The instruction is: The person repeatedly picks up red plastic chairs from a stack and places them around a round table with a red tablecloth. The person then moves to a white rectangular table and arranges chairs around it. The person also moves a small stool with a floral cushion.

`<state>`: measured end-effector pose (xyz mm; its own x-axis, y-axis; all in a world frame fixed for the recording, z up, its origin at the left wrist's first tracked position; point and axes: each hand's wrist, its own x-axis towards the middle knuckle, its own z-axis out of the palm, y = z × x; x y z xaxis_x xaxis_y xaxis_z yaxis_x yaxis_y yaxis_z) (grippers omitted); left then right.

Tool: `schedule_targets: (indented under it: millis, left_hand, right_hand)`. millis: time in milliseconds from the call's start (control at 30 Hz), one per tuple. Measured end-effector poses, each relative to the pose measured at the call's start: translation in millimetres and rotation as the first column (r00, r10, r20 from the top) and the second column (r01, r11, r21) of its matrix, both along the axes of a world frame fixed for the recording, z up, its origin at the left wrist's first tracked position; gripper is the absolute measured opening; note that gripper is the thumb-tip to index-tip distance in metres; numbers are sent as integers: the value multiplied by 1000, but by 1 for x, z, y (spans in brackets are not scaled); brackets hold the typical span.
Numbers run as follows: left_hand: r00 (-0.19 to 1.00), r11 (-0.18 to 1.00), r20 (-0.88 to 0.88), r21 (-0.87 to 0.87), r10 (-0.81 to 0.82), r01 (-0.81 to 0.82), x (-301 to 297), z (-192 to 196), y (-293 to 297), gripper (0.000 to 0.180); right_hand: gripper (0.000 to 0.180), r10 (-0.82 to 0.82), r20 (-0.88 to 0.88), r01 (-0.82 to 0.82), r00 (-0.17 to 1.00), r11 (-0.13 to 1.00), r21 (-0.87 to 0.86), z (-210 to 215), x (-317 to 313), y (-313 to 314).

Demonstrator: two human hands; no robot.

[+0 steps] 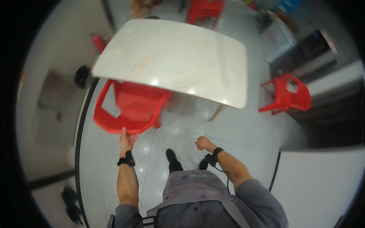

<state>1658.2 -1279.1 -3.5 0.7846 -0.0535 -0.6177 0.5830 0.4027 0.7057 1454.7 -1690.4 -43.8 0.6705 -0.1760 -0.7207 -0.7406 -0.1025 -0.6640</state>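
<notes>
A red plastic chair [138, 102] stands at the near left side of the table, its seat partly under the white tabletop [171, 57]. My left hand [127, 141] is at the near rim of the chair's backrest, the thumb on the rim and the other fingers beside it, somewhat blurred. It looks closed on that rim. My right hand [205, 143] hangs over the floor in front of me, fingers curled in, with nothing visible in it. A black band with a small device sits on each wrist.
Another red chair [285, 94] stands to the right, beside dark cabinets. Stacked red stools or chairs [206, 10] are beyond the table. A wooden table leg [218, 113] shows at the near right corner. Along the left runs a wall [57, 87]; a white surface [319, 186] lies at lower right.
</notes>
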Motion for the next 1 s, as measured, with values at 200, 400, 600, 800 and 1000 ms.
schedule_targets:
  millis: [200,400,600,800,1000]
  left_hand:
    - [961,962,-37,-21,-272,272,11,-59,-1,51]
    - [858,872,-247,81,-451,482,15,-110,-76,38]
    - [665,641,-262,180,-700,746,19,-91,-220,24]
    - [430,418,-59,145,-901,897,11,-38,-381,21]
    - [400,397,-83,45,-913,917,3,-13,-470,19]
  right_hand:
    - [37,-244,-8,243,970,965,-95,-26,-73,-78]
    - [32,-299,94,311,950,937,-161,-42,-119,-129]
    - [27,-505,129,521,853,818,-244,-24,-152,-163]
    - [22,-659,164,679,734,709,-192,-35,-208,-209]
    - [22,-762,169,779,625,622,-73,-16,-235,-243]
